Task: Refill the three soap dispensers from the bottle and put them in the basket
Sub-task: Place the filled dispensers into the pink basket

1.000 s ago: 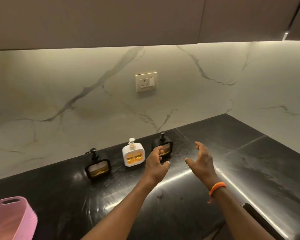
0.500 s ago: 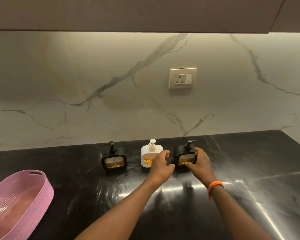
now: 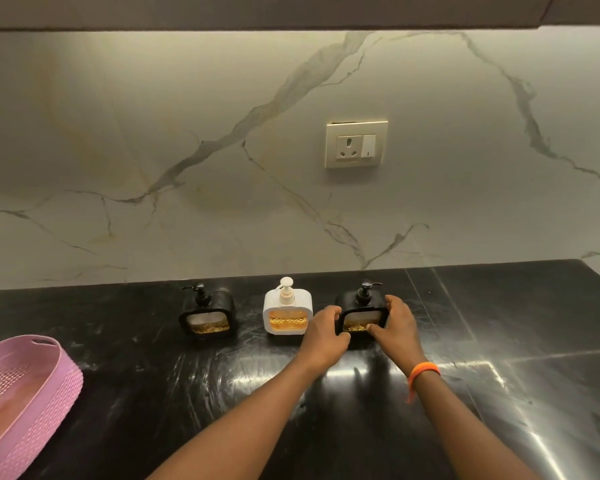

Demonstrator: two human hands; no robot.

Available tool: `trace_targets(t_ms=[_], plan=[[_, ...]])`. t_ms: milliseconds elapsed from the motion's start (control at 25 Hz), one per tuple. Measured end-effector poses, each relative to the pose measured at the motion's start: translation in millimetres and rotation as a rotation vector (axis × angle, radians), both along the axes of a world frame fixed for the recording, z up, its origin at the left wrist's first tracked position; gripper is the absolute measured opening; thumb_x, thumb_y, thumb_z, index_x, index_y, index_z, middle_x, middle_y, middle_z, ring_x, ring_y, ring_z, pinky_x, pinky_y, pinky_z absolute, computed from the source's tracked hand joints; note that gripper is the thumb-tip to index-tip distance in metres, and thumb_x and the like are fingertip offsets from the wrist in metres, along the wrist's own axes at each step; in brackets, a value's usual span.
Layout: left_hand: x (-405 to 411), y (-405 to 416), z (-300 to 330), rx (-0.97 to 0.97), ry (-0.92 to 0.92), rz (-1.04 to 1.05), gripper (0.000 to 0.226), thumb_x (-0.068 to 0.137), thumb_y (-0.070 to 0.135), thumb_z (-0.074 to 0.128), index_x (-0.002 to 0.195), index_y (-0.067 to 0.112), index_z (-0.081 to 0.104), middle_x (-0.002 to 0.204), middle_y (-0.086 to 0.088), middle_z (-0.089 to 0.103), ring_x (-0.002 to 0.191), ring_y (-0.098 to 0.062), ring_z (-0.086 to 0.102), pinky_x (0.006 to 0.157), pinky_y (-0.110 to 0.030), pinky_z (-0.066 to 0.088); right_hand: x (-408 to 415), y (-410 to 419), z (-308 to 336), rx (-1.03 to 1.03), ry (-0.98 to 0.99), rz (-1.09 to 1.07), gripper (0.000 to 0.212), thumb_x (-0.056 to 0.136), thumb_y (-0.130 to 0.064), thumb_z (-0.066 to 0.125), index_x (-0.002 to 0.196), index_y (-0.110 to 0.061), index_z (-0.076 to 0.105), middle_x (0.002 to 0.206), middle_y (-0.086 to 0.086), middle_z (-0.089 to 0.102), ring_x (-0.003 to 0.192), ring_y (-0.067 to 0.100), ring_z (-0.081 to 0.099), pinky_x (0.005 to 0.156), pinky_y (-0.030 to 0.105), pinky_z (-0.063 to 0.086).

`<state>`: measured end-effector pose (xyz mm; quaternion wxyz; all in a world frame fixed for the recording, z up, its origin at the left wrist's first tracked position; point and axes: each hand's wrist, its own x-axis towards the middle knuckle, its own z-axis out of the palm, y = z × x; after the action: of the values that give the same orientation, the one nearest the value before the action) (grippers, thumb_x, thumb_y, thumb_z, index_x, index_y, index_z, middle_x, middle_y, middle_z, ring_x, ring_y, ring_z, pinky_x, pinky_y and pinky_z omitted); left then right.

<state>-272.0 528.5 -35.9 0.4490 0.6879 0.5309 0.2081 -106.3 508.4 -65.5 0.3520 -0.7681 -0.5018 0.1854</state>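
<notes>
Early stage: nothing refilled, pink basket (image 3: 25, 386) at far left empty, refill bottle out of view. Left hand (image 3: 326, 330) and right hand (image 3: 397, 323) clasping right black dispenser (image 3: 361, 315) on counter (image 3: 499, 341). White dispenser (image 3: 287, 315), left black dispenser (image 3: 207, 315) untouched, low on soap.

Setting: domestic kitchen or utility nook. Evidence: polished black stone worktop (image 3: 499, 341) running along a white marble-look backsplash (image 3: 187, 150) with grey veining; underside of a wall cabinet (image 3: 291, 10) overhead, with a strip of warm light washing down the wall beneath it (source itself hidden). A cream socket-and-switch plate (image 3: 356, 143) is set into the backsplash. Household items on the worktop: three pump soap dispensers, two black (image 3: 208, 315) (image 3: 362, 315) and one white (image 3: 287, 313), and a pink plastic basket (image 3: 32, 393) at the left edge.
</notes>
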Motion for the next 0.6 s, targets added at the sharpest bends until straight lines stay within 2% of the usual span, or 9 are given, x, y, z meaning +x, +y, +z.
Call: trace_targets(t_ms=[360, 600], plan=[[-32, -4, 1, 0.025, -0.002, 0.036, 0.05, 0.089, 0.009, 0.062, 0.137, 0.015, 0.048, 0.131, -0.004, 0.056, 0.113, -0.016, 0.056, 0.096, -0.025, 0.047, -2, 2, 2, -0.031, -0.029, 0.008, 0.062, 0.074, -0.006, 0.075, 0.129, -0.011, 0.047, 0.123, 0.01, 0.051, 0.11, 0.025, 0.052, 0.091, 0.03, 0.042], [-23, 2, 6, 0.041, 0.02, 0.01, 0.053, 0.088, 0.009, 0.063, 0.139, 0.014, 0.045, 0.135, -0.005, 0.055, 0.118, -0.019, 0.056, 0.099, -0.03, 0.048, -1, 2, 7, -0.079, -0.06, 0.017, 0.065, 0.073, -0.009, 0.073, 0.131, -0.013, 0.045, 0.125, 0.01, 0.05, 0.113, 0.027, 0.052, 0.096, 0.038, 0.046]])
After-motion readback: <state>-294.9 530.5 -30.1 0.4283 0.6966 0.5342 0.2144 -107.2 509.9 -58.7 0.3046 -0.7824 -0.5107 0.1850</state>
